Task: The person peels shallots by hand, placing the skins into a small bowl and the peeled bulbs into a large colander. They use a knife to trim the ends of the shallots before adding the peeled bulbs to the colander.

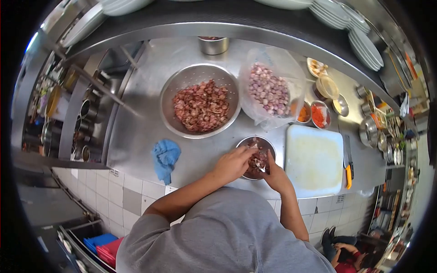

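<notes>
Person in grey shirt [227, 227] at a steel tabletop [141, 93], both bare hands at a small metal bowl [272, 148] near the front edge, btwn a big colander and a cutting board [314, 159]. In the bowl: dark reddish, onion-like pieces [251, 172].

L hand [233, 164] comes over the bowl's left side, fingers bent and close together, tips down among the pieces. R hand [277, 176] is at the right side, index finger lifted apart from the thumb, making a loose curve over the rim. A pale, shiny bit [261, 169] shows by the R fingertips — can't tell if it's a blade or a wet piece, nor whether either hand is pinching anything; the L fingertips are partly hidden.

Behind, L to R: colander [165, 102] w/ a heap of reddish-brown pieces [200, 109], then a clear plastic bag [295, 79] of pale purple bulbs [268, 91], its folds blurring some. Orange-handled knife [348, 170] lies just right of the board; blue cloth [166, 157] sits crumpled below the colander. Metal pot [214, 46] at back is partly covered by the shelf [205, 29] — plates up there are cut off at the top edge.
</notes>
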Available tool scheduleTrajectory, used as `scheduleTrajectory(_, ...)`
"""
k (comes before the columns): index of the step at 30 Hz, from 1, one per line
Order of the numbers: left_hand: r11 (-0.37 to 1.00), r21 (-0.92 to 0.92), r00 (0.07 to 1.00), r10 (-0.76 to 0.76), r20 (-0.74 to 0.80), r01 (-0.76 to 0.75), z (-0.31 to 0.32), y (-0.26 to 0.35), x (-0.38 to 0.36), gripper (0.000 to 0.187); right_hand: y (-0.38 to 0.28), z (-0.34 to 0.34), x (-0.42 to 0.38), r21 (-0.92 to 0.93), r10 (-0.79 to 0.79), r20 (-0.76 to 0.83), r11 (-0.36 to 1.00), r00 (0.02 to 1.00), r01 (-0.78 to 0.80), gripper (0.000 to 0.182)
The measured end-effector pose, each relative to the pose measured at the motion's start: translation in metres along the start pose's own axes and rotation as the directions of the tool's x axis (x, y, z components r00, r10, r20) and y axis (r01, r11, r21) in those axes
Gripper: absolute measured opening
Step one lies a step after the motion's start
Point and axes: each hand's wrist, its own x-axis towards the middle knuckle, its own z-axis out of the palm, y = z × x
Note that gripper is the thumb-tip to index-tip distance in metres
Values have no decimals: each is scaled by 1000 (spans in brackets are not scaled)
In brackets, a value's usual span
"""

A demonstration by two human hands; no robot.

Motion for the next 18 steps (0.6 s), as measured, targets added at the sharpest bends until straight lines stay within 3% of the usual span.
scheduleTrajectory(2, 927, 77, 929, 370, -12, -368, 18, -21, 5, 37, -3, 3, 0, 44, -56, -69, 997, 996, 59, 96)
scheduleTrajectory(3, 923, 55, 920, 372, 127, -381, 18, -14, 5, 32, -5, 5, 4, 133, -46, -33, 990, 998, 50, 100)
scheduleTrajectory(4, 927, 58, 924, 363, 115, -371, 20, -12, 5, 32, -8, 4, 5, 124, -55, -23, 991, 998, 57, 100)
scheduleTrajectory(6, 852, 105, 832, 462, 309, -512, 23, -9, 5, 31, -13, 2, 5, 15, -110, -25, 994, 994, 110, 102)
scheduleTrajectory(7, 835, 124, 821, 482, 304, -536, 32, -15, 7, 32, -9, 3, 8, 11, -112, -26, 994, 993, 113, 102)
scheduleTrajectory(11, 823, 221, 851, 491, 186, -523, 41, -23, 6, 34, -7, -4, 2, -30, -87, -57, 996, 995, 86, 104)
scheduleTrajectory(13, 850, 331, 909, 409, 75, -410, 42, -28, 11, 40, -10, -11, -4, -24, -80, -75, 997, 994, 78, 103)
scheduleTrajectory(17, 890, 245, 922, 382, 62, -385, 37, -37, 17, 34, 3, -21, -11, -54, -62, -32, 997, 998, 60, 87)
scheduleTrajectory(18, 943, 137, 951, 292, 97, -304, 32, -38, 20, 30, 6, -22, -14, -56, -70, -6, 996, 998, 70, 81)
